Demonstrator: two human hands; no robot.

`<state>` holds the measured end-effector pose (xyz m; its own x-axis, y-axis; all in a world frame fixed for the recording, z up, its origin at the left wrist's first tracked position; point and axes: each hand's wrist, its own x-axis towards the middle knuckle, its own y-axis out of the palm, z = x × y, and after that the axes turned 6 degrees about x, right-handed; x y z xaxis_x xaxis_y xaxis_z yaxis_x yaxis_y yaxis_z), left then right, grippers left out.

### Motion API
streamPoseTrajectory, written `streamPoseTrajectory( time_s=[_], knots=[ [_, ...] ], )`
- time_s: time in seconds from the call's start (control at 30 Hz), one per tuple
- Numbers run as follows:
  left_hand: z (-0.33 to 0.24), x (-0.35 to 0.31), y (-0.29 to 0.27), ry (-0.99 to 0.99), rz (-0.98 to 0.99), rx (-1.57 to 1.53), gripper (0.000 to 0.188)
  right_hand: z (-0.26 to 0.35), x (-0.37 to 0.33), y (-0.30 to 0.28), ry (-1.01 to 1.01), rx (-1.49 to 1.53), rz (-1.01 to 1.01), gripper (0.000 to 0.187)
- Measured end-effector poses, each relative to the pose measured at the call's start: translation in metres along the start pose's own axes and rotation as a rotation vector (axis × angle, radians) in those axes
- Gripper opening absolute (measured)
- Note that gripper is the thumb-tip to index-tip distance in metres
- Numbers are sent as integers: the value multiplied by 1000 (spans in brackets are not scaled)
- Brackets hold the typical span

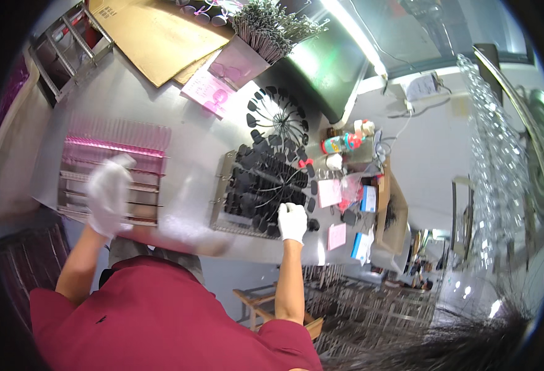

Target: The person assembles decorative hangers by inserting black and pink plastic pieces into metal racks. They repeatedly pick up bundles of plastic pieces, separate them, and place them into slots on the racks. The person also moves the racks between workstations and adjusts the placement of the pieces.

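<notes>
My right hand, in a white glove, is at the near right edge of a metal rack. Its fingers are curled together; whatever they may hold is too small to make out. Dark, flat, rounded pieces crowd this rack, some at the ends of thin stems. Just beyond, similar black pieces fan out in a ring. My left hand, also white-gloved, is smeared by motion over a second rack. Rows of thin, clear-pink strips stand along that rack's far part.
Flat brown cardboard and a container of thin wire stems occupy the far side. To the right are a colourful bottle, pink pads, small blue-and-white boxes and an open carton. A metal frame stands far left.
</notes>
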<state>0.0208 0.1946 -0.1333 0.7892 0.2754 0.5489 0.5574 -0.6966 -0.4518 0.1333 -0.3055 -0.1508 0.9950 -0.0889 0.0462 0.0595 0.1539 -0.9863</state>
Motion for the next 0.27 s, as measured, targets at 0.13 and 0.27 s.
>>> streamPoseTrajectory(
  time_s=[0.13,0.27],
  knots=[
    [-110,-44,119,395,361,7,11,-8,34,-9,-80,229,-72,21],
    [-161,-69,203,248,622,85,30,-38,117,-17,-285,245,9,15]
  ],
)
